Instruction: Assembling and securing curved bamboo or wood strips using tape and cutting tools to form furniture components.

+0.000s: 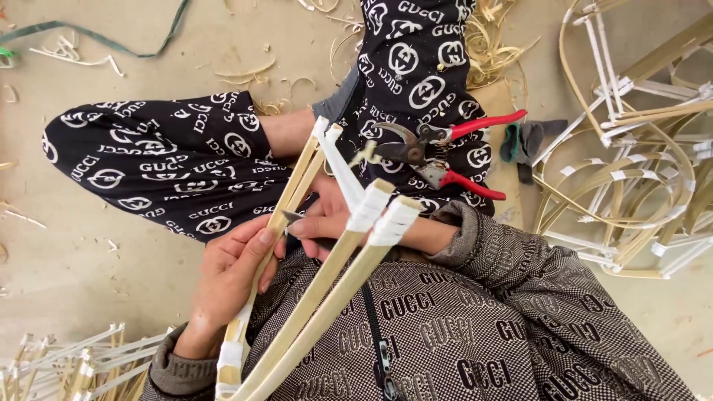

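Observation:
My left hand grips a bundle of pale bamboo strips bound with white tape, thumb pressed along one strip. My right hand is partly hidden behind two more taped strips and pinches something small and dark at the strip held by my left hand; what it is I cannot tell. A pair of red-handled pruning shears lies on my patterned trouser leg, just beyond both hands.
A heap of bent, taped bamboo frames lies at the right. More taped strips lie at the lower left. Shavings litter the concrete floor. A dark cloth sits beside the shears.

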